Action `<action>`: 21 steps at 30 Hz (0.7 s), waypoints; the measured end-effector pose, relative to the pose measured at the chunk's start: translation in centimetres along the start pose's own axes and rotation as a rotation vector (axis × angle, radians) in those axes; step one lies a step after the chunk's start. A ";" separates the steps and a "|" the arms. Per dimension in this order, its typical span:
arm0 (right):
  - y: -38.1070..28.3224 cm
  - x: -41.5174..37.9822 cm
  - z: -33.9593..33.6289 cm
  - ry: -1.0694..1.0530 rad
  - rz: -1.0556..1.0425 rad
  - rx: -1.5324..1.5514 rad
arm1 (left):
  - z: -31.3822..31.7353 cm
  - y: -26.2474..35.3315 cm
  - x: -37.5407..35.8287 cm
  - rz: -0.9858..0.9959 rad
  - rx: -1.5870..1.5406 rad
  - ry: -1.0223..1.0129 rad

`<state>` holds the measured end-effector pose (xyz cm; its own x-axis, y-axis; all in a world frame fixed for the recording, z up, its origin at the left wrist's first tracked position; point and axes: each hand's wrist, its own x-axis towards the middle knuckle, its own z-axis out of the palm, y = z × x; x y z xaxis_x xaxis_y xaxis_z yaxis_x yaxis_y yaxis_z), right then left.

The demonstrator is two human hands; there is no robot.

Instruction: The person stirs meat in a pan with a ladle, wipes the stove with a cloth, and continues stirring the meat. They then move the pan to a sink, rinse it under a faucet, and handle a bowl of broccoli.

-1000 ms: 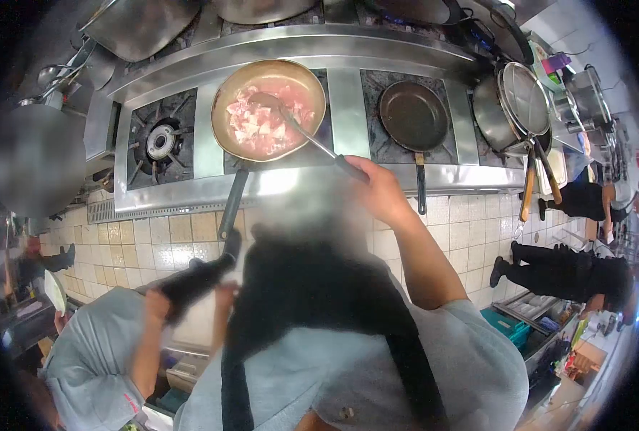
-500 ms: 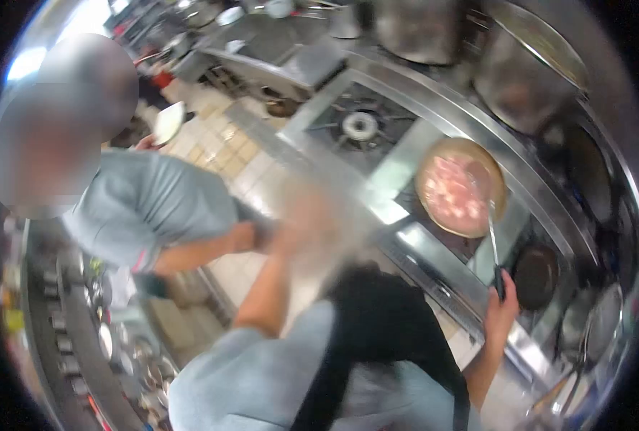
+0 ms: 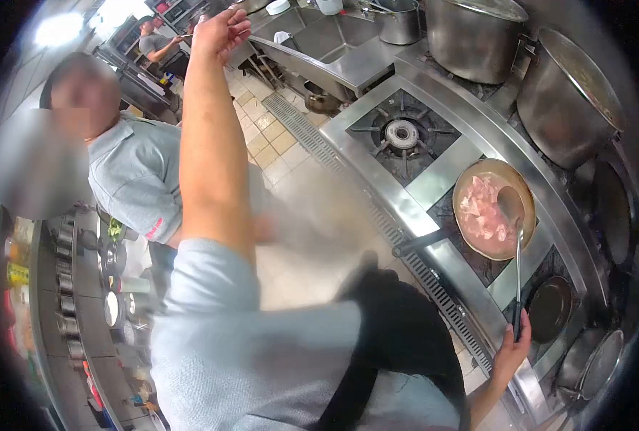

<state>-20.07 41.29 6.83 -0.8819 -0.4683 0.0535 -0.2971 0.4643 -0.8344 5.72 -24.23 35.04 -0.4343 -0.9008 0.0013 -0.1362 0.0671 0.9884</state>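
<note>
My right hand [image 3: 512, 352] is closed around the black handle of a long metal cooking spoon [image 3: 518, 276]. The spoon's bowl rests in a round frying pan [image 3: 529, 194], at its far right side, touching pale pink pieces of meat [image 3: 485, 212]. The pan sits on a stove burner, its dark handle pointing to the lower left. My left arm is stretched out and raised toward the top of the view. At its end my left hand [image 3: 222, 34] holds nothing, its fingers loosely bent and apart.
A co-worker in a grey shirt [image 3: 136, 169] stands at the left. Large pots [image 3: 474, 43] line the stove's back, and a small dark pan [image 3: 551, 309] sits at the right. A bare burner [image 3: 402, 133] and a metal sink [image 3: 334, 36] are farther off. Another person [image 3: 163, 47] stands far back.
My left arm has swung up from low beside the co-worker to reach far forward. The spoon stays in my right hand in the pan. The view has shifted, and the co-worker's head has turned.
</note>
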 end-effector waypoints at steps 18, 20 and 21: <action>0.8 1.9 3.4 -0.024 0.095 -0.185 | 10.9 -57.7 -25.6 -0.450 0.562 -0.924; 1.4 2.2 2.7 -0.064 0.126 -0.177 | 10.2 -55.2 -30.8 -0.472 0.380 -0.843; 2.1 2.6 2.2 -0.039 0.121 -0.160 | 11.6 -49.5 -31.4 -0.400 0.815 -1.104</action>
<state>-22.17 39.36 4.02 -0.9006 -0.4295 -0.0661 -0.2471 0.6312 -0.7352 15.75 5.68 -15.72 -0.6522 -0.1533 -0.7424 -0.7129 0.4570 0.5319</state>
